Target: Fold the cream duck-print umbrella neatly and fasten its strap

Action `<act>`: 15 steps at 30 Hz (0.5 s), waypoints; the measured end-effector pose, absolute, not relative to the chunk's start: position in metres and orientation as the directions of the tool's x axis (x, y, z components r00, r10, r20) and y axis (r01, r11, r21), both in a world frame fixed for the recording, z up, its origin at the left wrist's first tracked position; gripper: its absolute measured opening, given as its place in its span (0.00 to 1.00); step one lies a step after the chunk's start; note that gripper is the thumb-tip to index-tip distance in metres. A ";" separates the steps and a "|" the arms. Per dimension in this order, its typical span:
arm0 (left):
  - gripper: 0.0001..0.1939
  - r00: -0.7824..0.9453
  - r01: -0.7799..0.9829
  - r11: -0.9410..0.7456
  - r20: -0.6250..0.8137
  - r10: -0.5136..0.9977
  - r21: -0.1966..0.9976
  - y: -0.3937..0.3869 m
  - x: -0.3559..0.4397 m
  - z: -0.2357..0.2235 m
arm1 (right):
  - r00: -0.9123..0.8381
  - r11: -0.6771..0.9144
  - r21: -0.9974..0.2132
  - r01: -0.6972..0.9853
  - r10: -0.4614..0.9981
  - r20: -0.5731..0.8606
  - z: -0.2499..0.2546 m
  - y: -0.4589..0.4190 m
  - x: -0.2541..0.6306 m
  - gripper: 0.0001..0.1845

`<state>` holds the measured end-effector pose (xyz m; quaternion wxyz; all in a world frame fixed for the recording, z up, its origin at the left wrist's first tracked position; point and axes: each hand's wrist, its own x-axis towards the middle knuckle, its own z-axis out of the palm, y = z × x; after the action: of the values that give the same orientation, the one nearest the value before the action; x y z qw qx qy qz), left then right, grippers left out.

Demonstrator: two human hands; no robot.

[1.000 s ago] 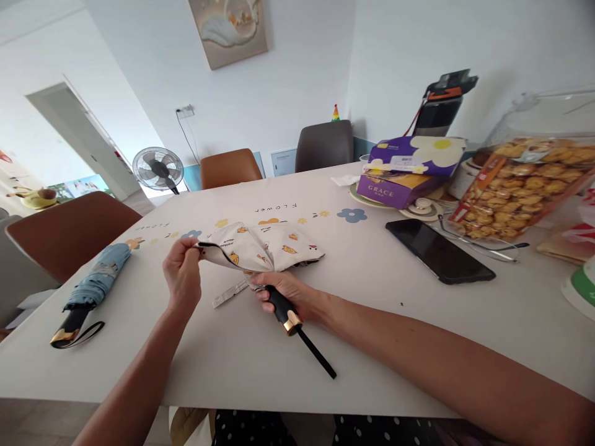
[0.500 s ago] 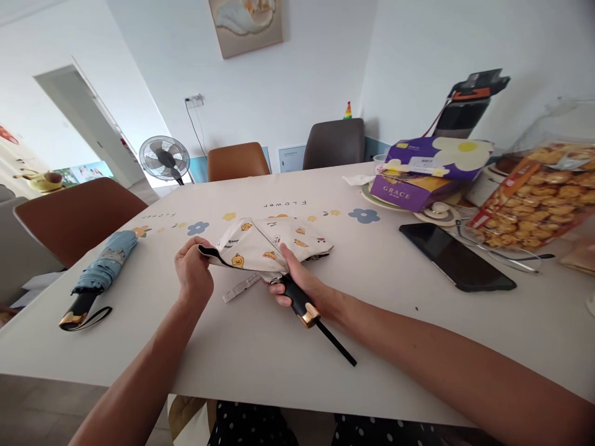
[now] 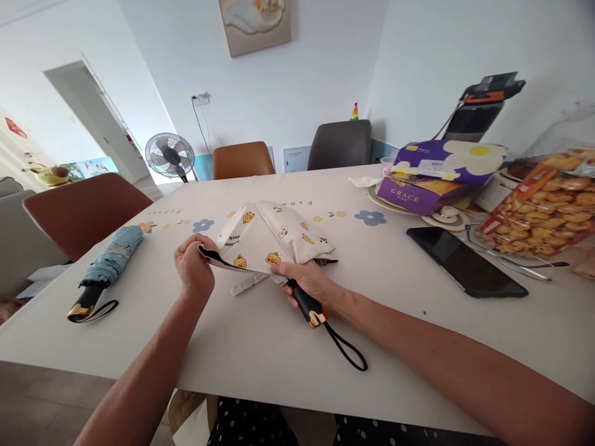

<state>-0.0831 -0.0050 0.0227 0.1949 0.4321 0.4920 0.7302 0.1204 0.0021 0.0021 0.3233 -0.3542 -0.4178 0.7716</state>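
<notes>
A cream folding umbrella (image 3: 260, 238) with yellow duck prints lies partly loose over the table, its fabric bunched and its dark underside showing at the edge. My left hand (image 3: 194, 267) pinches the fabric's left edge, fingers closed on it. My right hand (image 3: 309, 282) is wrapped round the top of the black and gold handle, the thumb against the fabric's lower edge. A black wrist loop hangs from the handle's end. The umbrella's closing strap (image 3: 248, 285) sticks out below the canopy. Farther left lies a second, light blue folded umbrella (image 3: 114, 255), touched by neither hand.
On the white table (image 3: 260, 353), a black phone (image 3: 465, 260) lies to the right beside glasses. Behind it stand a purple tissue box (image 3: 418, 192), a bag of cookies (image 3: 543, 210) and a dark bottle (image 3: 476, 114). Chairs and a fan (image 3: 170, 155) are beyond the table.
My right thumb has come down off the fabric to its lower edge by the handle. The canopy bulges higher in the middle, and the wrist loop has swung open. The view has shifted slightly.
</notes>
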 end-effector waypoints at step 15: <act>0.14 -0.193 0.599 -0.406 0.616 0.764 0.691 -0.009 -0.038 0.004 | -0.426 -0.314 -0.947 0.066 0.849 -0.312 -0.002 0.007 0.120 0.08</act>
<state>-0.0384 -0.0092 0.0037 0.0746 0.6308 0.5400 0.5522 0.1198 0.0072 -0.0022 0.2904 -0.4502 -0.5084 0.6742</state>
